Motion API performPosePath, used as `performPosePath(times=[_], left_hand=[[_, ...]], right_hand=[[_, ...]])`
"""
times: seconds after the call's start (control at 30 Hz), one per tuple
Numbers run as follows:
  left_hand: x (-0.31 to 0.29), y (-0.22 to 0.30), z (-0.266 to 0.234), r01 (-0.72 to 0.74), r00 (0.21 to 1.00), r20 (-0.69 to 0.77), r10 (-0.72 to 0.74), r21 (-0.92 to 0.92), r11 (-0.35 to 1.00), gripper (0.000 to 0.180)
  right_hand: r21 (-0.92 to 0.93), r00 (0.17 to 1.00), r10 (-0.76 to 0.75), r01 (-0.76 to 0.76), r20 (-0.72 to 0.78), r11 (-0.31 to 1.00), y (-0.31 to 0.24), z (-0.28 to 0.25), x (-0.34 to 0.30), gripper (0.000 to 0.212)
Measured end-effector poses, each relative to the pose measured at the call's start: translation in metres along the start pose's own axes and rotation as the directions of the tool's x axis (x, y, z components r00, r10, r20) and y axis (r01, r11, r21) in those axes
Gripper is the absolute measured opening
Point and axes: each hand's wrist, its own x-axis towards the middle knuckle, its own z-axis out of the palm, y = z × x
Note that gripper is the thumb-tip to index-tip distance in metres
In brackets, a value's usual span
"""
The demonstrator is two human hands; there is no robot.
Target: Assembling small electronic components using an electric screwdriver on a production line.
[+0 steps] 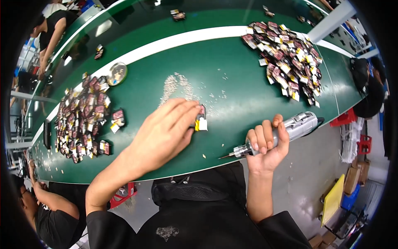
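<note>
My left hand point(161, 135) reaches over the green table, fingers together and bent down. Its fingertips and thumb are on a small black electronic part point(202, 113) with a reddish face and white and yellow tags; the hand hides its left side. In my right hand point(267, 145) is a silver-grey electric screwdriver point(299, 125), tilted with its thin bit pointing left, just over the table's near edge. Behind my left hand lies a loose pile of tiny pale screws point(170, 85), some scattered to the right.
Heaps of similar parts lie at the left point(83, 120) and far right point(290, 60). A single part point(117, 118) sits beside the left heap, near a round dish point(117, 74). A white strip point(186, 38) crosses the table. Other people point(56, 29) work at the left.
</note>
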Motion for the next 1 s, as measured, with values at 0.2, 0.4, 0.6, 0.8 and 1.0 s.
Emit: performPosePath(times=[0.2,0.4,0.6,0.8,1.0], left_hand=[[0.008,0.039,0.043,0.029,0.997,0.070,-0.014,-0.224,0.974,0.046],[0.018,0.053,0.046,0.100,0.994,0.061,-0.088,-0.239,0.966,0.038],[0.021,0.050,0.054,0.090,0.996,0.020,-0.088,-0.162,0.983,0.028],[0.013,0.056,0.064,-0.063,0.994,-0.082,0.066,0.046,0.997,0.031],[0.010,0.065,0.068,-0.093,0.991,-0.093,0.097,0.051,0.994,0.037]], right_hand=[[-0.023,1.000,0.017,-0.016,0.012,1.000,-0.018,-0.013,-0.035,0.013],[0.014,0.990,0.125,-0.126,0.072,0.992,-0.016,-0.014,-0.048,0.012],[-0.031,0.977,0.193,-0.191,0.086,0.981,-0.007,-0.010,-0.057,0.011],[-0.062,0.973,0.206,-0.213,-0.103,0.975,0.013,-0.003,-0.069,0.005],[-0.201,0.986,0.128,-0.148,-0.109,0.968,0.019,-0.006,-0.070,0.007]])
